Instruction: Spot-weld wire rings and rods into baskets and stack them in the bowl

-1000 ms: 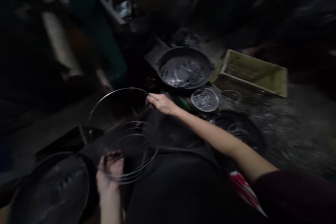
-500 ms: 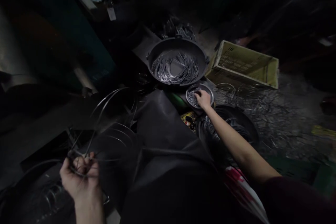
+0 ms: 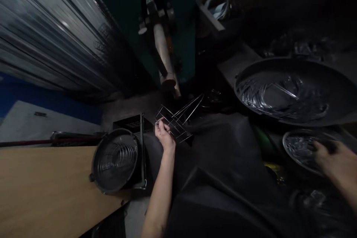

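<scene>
Gripping wire frame [image 3: 174,116], L hand [image 3: 165,136], prob. to steady it; our R hand [image 3: 333,154] at bowl [image 3: 284,144], 4 o'clock, grip unclear.

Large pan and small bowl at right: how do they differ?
The pan is wider than the bowl. The pan is dark; the bowl has a paler rim. The right hand is at the bowl, while no hand is at the pan. Both hold shiny metal pieces.
</scene>
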A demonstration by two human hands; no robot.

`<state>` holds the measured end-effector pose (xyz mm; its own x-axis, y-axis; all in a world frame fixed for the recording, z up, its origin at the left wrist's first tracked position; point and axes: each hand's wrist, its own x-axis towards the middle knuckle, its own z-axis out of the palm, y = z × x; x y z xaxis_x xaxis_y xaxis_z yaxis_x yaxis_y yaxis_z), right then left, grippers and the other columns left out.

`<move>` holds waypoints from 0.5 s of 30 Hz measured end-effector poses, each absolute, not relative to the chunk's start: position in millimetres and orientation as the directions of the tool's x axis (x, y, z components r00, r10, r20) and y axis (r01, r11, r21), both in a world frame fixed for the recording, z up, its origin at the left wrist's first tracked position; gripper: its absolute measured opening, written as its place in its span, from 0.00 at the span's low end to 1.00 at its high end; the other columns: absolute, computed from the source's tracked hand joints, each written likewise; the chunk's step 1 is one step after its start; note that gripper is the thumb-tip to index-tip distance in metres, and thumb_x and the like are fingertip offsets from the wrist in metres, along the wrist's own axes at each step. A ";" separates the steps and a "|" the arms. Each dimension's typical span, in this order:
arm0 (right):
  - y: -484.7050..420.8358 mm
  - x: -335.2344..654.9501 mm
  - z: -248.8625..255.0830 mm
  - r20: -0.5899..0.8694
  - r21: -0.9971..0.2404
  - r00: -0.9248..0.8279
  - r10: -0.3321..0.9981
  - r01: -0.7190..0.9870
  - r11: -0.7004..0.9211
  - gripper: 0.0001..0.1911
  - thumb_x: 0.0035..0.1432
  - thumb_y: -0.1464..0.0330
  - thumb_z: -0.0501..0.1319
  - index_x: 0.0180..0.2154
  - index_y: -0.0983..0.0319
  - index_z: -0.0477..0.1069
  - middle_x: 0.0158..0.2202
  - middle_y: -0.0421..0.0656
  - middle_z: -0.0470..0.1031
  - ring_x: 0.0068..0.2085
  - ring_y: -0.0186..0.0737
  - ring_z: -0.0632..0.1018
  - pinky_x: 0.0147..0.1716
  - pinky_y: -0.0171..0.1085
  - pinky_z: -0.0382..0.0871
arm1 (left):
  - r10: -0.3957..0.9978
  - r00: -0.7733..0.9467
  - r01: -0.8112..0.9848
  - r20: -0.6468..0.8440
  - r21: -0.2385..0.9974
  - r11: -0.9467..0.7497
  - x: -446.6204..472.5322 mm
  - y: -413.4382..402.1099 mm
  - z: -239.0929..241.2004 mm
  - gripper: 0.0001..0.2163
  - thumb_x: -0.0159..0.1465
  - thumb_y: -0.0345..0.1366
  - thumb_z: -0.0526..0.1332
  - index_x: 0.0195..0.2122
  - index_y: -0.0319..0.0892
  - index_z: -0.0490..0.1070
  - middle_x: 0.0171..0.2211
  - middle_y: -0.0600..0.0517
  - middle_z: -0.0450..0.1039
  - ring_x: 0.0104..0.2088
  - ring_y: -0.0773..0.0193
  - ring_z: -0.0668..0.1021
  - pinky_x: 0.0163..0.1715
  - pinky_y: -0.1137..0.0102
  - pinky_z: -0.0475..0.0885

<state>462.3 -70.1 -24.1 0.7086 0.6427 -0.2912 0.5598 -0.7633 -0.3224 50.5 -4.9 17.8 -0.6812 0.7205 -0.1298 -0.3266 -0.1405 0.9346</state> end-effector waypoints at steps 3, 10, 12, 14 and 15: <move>-66.5 440.8 -6.4 -0.198 -0.437 0.661 0.724 0.602 -0.669 0.38 0.49 0.56 0.46 0.58 0.67 0.63 0.51 0.70 0.67 0.55 0.60 0.67 0.43 0.53 0.56 | 0.716 -0.683 -0.368 -0.142 0.914 -0.170 42.3 -7.0 18.8 0.14 0.57 0.45 0.62 0.36 0.38 0.68 0.12 0.65 0.49 0.13 0.78 0.51 0.15 0.77 0.43; -89.6 463.1 -34.9 -0.311 -0.179 0.731 0.607 0.583 -0.793 0.38 0.49 0.58 0.45 0.59 0.68 0.62 0.47 0.76 0.65 0.55 0.66 0.67 0.39 0.56 0.58 | 0.722 -0.665 -0.448 -0.191 0.875 -0.181 26.6 -9.9 18.0 0.15 0.57 0.45 0.63 0.36 0.37 0.69 0.11 0.65 0.51 0.12 0.78 0.53 0.15 0.78 0.45; -83.9 456.7 -31.7 -0.262 -0.195 0.738 0.622 0.591 -0.783 0.36 0.51 0.58 0.44 0.58 0.66 0.63 0.46 0.76 0.66 0.54 0.67 0.67 0.39 0.57 0.59 | 0.715 -0.669 -0.460 -0.203 0.869 -0.184 24.7 -11.2 15.2 0.16 0.57 0.46 0.62 0.37 0.37 0.69 0.11 0.65 0.51 0.12 0.78 0.53 0.15 0.78 0.45; -68.6 431.4 -18.6 -0.180 -0.274 0.672 0.718 0.667 -0.693 0.31 0.53 0.56 0.45 0.54 0.63 0.66 0.43 0.72 0.69 0.51 0.66 0.71 0.40 0.56 0.62 | 0.710 -0.676 -0.460 -0.198 0.866 -0.196 22.8 -11.7 13.3 0.16 0.58 0.46 0.62 0.36 0.36 0.70 0.11 0.65 0.50 0.12 0.78 0.53 0.16 0.79 0.46; -58.7 412.3 -9.8 -0.147 -0.337 0.593 0.791 0.722 -0.604 0.28 0.55 0.56 0.45 0.52 0.61 0.67 0.42 0.69 0.71 0.49 0.63 0.73 0.40 0.55 0.65 | 0.708 -0.679 -0.458 -0.193 0.865 -0.204 21.9 -11.6 12.9 0.16 0.58 0.47 0.62 0.36 0.37 0.70 0.11 0.65 0.50 0.12 0.79 0.53 0.16 0.79 0.47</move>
<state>412.3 -58.7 -9.8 0.5932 0.7915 -0.1475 0.7222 -0.6040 -0.3370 21.9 -11.6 12.9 -0.6791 0.7083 -0.1930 -0.4581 -0.2035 0.8653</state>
